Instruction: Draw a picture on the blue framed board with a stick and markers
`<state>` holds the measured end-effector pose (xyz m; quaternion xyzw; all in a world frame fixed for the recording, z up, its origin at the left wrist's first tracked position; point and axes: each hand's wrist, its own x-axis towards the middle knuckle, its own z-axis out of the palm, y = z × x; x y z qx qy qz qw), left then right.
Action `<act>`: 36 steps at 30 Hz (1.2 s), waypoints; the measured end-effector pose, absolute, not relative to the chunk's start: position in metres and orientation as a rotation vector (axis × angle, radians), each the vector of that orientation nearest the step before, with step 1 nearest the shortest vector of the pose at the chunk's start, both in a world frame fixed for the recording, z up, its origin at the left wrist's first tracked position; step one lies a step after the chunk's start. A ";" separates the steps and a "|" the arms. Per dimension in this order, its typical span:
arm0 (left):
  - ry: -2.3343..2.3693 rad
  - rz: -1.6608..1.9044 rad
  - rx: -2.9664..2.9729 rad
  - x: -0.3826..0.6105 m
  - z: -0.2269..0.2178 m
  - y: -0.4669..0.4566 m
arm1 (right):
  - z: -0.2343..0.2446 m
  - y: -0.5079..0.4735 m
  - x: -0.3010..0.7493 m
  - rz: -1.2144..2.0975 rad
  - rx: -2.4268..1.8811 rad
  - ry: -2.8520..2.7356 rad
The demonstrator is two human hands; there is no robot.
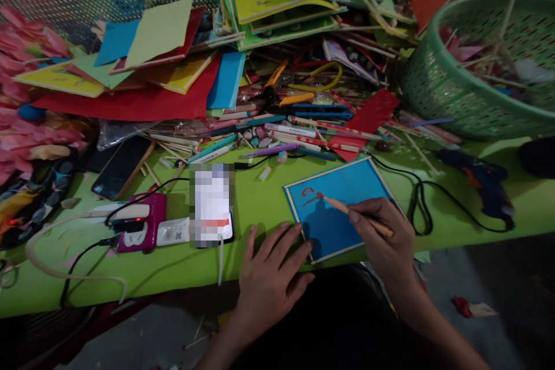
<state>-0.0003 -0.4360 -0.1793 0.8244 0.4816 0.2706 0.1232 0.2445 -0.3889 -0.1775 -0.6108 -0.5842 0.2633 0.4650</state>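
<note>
A blue sheet (342, 231) edged with thin pale sticks lies tilted on the green table. My right hand (388, 243) is closed round an orange marker (359, 217), its tip touching the sheet near the upper left. Reddish-brown marks (309, 193) show on the blue beside the tip. My left hand (273, 272) lies flat with fingers spread, its fingertips at the sheet's left edge. A phone (212, 208) with a lit, blurred screen is just beyond that hand's fingers.
Behind the sheet lie scattered markers (290, 130) and sticks. Coloured cards (160, 32) are heaped at the back. A green basket (477, 92) stands at the right, near a glue gun (481, 182) with a trailing black cord. A magenta power strip (151, 225) holds several cables.
</note>
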 end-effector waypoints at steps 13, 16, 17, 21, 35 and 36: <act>1.401 0.789 2.414 -0.001 -0.180 -0.436 | -0.176 -0.384 0.240 0.609 -1.545 -1.443; 1.405 0.785 2.405 0.000 -0.181 -0.437 | -0.173 -0.383 0.239 0.587 -1.531 -1.470; 1.404 0.779 2.403 0.000 -0.181 -0.437 | -0.172 -0.382 0.239 0.585 -1.525 -1.488; 1.398 0.785 2.400 0.000 -0.181 -0.437 | -0.169 -0.382 0.239 0.597 -1.504 -1.548; 1.394 0.758 2.421 -0.001 -0.180 -0.436 | -0.171 -0.383 0.240 0.624 -1.446 -1.644; 1.398 0.754 2.424 -0.001 -0.180 -0.436 | -0.170 -0.383 0.239 0.631 -1.429 -1.657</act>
